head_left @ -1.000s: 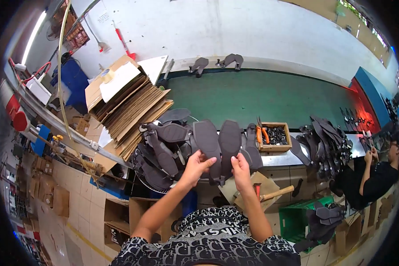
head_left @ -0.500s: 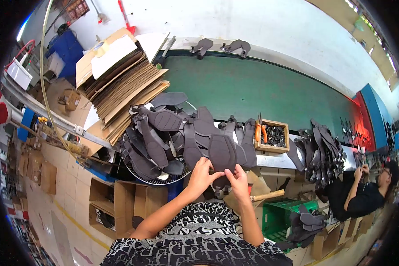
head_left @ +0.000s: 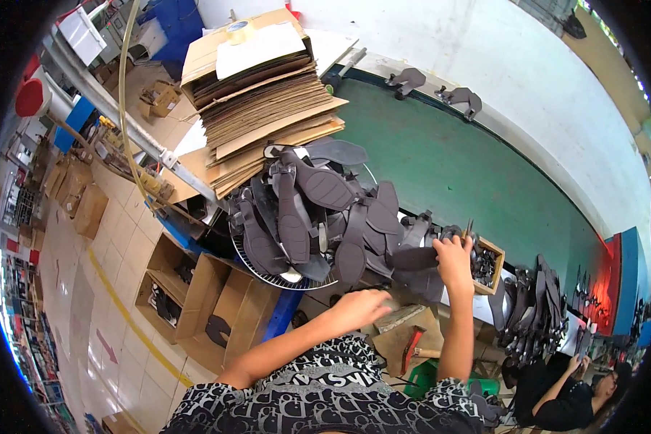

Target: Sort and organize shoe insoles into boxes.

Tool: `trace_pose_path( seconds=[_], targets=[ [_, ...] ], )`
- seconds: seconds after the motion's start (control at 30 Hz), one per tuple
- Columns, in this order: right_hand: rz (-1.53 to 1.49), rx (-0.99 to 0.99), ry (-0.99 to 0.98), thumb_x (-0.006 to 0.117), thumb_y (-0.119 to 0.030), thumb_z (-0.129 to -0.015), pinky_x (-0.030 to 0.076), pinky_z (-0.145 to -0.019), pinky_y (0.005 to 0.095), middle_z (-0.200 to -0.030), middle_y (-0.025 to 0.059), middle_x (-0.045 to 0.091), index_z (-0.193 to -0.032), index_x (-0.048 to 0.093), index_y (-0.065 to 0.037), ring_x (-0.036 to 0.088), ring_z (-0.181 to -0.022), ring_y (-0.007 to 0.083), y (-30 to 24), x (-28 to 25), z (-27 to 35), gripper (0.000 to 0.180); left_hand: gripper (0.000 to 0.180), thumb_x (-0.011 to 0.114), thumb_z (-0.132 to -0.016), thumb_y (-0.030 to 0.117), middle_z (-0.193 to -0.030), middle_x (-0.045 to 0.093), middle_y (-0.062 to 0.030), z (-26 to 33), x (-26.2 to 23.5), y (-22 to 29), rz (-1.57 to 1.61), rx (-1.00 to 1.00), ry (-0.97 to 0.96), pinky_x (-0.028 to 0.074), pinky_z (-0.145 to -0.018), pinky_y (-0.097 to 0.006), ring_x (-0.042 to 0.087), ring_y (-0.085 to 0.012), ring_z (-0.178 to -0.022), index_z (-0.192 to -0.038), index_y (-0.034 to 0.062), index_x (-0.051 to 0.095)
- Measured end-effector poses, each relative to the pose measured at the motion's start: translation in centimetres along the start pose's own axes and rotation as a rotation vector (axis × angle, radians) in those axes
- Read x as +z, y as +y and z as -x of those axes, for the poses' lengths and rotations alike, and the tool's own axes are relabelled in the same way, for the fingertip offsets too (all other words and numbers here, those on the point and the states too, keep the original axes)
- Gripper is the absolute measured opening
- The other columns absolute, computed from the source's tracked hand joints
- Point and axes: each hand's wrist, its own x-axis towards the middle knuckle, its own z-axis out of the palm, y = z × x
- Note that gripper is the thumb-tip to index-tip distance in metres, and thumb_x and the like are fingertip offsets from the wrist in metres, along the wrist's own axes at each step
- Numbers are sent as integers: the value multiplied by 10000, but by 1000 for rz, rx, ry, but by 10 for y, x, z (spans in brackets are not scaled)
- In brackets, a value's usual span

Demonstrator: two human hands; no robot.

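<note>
My right hand (head_left: 456, 264) is at the wooden box of small black parts (head_left: 488, 266), its fingers curled over the handles of the pliers (head_left: 469, 228), whose jaws stick up above the hand. Beside it, a dark sandal (head_left: 416, 258) lies at the edge of the work surface. My left hand (head_left: 365, 307) hovers in front of the sandals, low and blurred; I make out nothing in it, and its fingers are smeared. To its upper left, dark grey sandals (head_left: 293, 217) are heaped in a round wire basket (head_left: 267, 278).
Stacked cardboard sheets (head_left: 267, 108) stand behind the basket. A green conveyor belt (head_left: 441, 159) runs along the wall. Below my hands lies a hammer (head_left: 412, 347) by a cardboard piece. More sandals (head_left: 532, 304) hang right, near a co-worker (head_left: 568, 390). Open cartons (head_left: 210, 304) stand lower left.
Both hands have let go of the sandal they held between them. My right hand has moved right to the pliers; my left has dropped lower. The view has swung, shifting the scene rightward.
</note>
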Motion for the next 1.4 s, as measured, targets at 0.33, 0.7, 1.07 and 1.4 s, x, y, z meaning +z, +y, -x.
trace_pose_path(
  seconds=[0.33,0.7,1.07,1.4],
  targets=[
    [238,-125,-6,626,-150,-754,322,-1057,458,-1328,157,484,-1170,573,-84,449,-1249,295,-62,23,-63,424,368,597,-917,294,-907,688,-142,143,-14,-67,326,-331,259,513,-699,-327,655,-216,-770,-1134,-3,592],
    [247,-914,130,623,-124,-771,267,-1093,460,-1234,86,547,-1043,521,-99,435,-1266,245,-82,-17,-105,291,354,605,-908,252,-923,687,-167,173,-5,-73,465,-307,470,518,-707,-332,662,-209,-786,-1137,-17,596],
    [-1406,183,72,569,-203,-958,299,-546,223,-709,-82,358,-774,423,-94,360,-660,24,-53,-9,3,259,494,668,-870,270,-754,658,-170,75,-62,-106,501,-526,767,514,-563,-316,661,-201,-617,-1104,-137,517],
    [145,-85,-59,595,-107,-748,245,-1050,558,-915,105,600,-979,677,-123,513,-1081,270,30,-19,22,245,517,727,-822,354,-706,634,-85,75,-54,-131,793,-448,878,414,-445,-235,539,-102,-511,-1014,-80,520]
  ],
)
